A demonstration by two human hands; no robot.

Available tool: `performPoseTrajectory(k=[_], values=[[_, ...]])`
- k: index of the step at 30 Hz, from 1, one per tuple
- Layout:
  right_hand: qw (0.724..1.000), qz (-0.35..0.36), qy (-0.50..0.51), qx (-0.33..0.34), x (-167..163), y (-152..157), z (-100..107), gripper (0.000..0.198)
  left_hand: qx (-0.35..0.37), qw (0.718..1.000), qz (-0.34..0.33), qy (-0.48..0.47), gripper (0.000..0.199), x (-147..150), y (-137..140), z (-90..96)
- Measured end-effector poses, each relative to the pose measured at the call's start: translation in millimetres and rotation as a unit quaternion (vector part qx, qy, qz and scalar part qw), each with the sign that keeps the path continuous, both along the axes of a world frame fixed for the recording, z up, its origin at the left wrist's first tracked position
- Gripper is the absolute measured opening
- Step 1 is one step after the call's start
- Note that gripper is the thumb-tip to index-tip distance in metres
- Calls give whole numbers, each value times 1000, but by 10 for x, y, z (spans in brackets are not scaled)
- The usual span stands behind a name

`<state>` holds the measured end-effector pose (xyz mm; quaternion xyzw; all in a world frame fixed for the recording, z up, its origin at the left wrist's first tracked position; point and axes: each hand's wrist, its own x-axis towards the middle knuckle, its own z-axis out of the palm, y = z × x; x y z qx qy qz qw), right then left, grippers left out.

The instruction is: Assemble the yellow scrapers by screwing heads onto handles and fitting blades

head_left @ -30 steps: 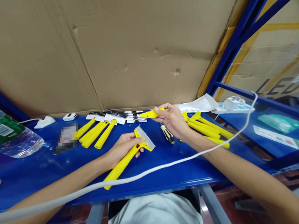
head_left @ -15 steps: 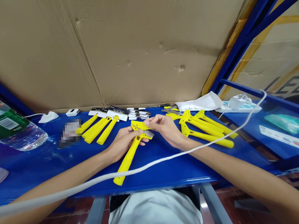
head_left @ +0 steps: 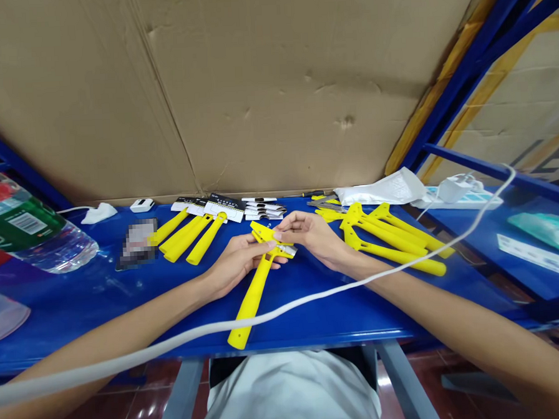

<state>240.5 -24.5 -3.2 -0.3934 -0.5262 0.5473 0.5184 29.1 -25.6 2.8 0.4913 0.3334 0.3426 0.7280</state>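
In the middle of the head view, a yellow scraper [head_left: 251, 298] points its long handle down toward the table's front edge. My left hand [head_left: 230, 265] is closed around its head, thumb on top. A bare metal blade [head_left: 286, 250] sticks out at the head's right side. A flat yellow plate [head_left: 262, 231] lies over the head. My right hand [head_left: 311, 236] pinches at this plate, thumb and fingers pressed together. The fingers partly hide how plate, blade and head meet.
Yellow scraper handles [head_left: 393, 241] lie to the right, others with printed cards [head_left: 225, 206] to the left. Small folded cards [head_left: 263, 208], a screwdriver [head_left: 313, 193] and a white pouch [head_left: 376, 189] sit behind. A white cable [head_left: 312, 295] crosses in front. A big bottle [head_left: 31, 222] stands left.
The yellow plate has come down flatter onto the scraper head, and my right fingers have moved in closer over it. My left hand keeps its hold. The whole view has shifted slightly.
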Motion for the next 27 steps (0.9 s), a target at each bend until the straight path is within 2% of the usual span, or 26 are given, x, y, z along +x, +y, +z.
performPoseTrajectory(k=[5, 11, 21, 27], values=[[1000, 16, -25, -5, 26, 13, 7, 46, -6, 1000, 0, -4, 25, 2, 21, -34], [996, 40, -71, 27, 49, 31, -56, 34, 1, 1000, 2, -24, 24, -15, 55, -77], [997, 47, -56, 13, 70, 27, 6, 31, -13, 999, -3, -32, 18, -8, 23, -37], [998, 45, -39, -17, 59, 0, 36, 28, -18, 1000, -9, -6, 23, -21, 19, -10]])
